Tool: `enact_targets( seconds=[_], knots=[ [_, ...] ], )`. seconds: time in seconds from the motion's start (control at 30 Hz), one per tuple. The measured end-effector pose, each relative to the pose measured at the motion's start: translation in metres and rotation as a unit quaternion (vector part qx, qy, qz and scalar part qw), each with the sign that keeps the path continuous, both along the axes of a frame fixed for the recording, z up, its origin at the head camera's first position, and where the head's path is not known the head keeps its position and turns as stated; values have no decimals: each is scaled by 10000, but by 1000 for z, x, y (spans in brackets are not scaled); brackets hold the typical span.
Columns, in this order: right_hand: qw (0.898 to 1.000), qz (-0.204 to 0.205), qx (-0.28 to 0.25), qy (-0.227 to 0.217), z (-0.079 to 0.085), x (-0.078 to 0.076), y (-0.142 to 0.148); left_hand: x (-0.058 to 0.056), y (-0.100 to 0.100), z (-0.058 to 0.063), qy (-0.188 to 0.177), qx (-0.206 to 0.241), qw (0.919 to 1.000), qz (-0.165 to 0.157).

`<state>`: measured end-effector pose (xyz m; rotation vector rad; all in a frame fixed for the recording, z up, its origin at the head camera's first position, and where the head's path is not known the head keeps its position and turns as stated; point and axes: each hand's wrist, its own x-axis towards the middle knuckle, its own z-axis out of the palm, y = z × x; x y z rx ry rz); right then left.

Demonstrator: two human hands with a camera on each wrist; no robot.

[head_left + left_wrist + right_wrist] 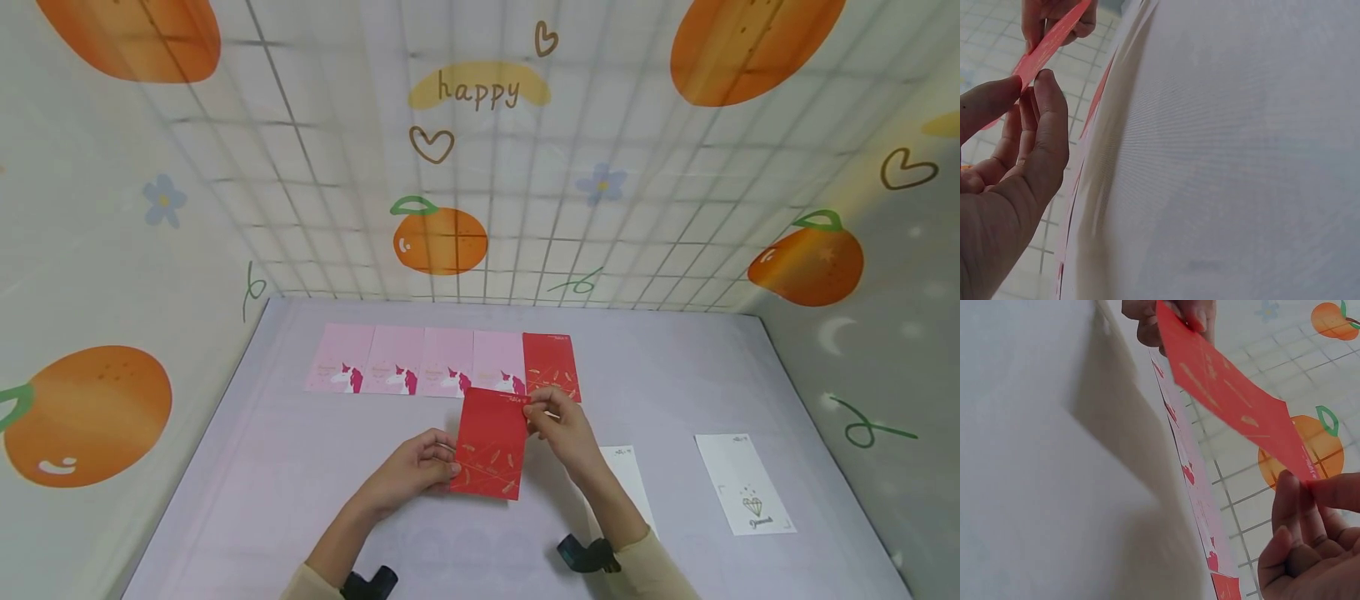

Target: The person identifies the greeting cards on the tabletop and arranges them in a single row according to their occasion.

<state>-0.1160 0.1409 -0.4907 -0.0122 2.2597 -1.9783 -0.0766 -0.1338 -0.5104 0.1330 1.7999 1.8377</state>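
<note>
A red card (491, 442) with gold leaf-like marks is held up above the table between both hands. The left hand (412, 467) pinches its lower left edge between thumb and fingers. At the upper right corner, the right hand (558, 429) grips it by thumb and fingertips. The right wrist view shows the card (1229, 387) tilted, its shadow falling on the tabletop. Just beyond the hands lies a row of several pink cards (397, 354) with unicorn prints, and a second red card (551, 362) sits at the row's right end.
On the right of the table (300, 500) lies a white card (745, 483) with a diamond drawing. Another white card (622, 467) is partly hidden under the right forearm. A white wall covering (517, 167) with oranges and grid lines rises behind the table.
</note>
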Motion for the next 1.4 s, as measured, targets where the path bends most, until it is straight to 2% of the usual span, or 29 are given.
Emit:
enact_targets(
  seconds=[0.33,0.63,0.83,1.2,1.4],
  knots=[
    [9992,196,-312,145,-1,1,3,0,0,0,60,31,10000,5],
    [9993,85,-371,10,0,5,3,-1,1,1,111,52,9999,47],
    [9986,111,-447,-273,-4,12,3,-1,1,3,129,-3,9998,131],
    [9971,477,-439,-411,-18,32,2,-2,-2,1,214,-88,9993,294],
    [9964,645,-364,-423,-23,37,1,-3,-2,1,206,-114,9990,377]
  ],
)
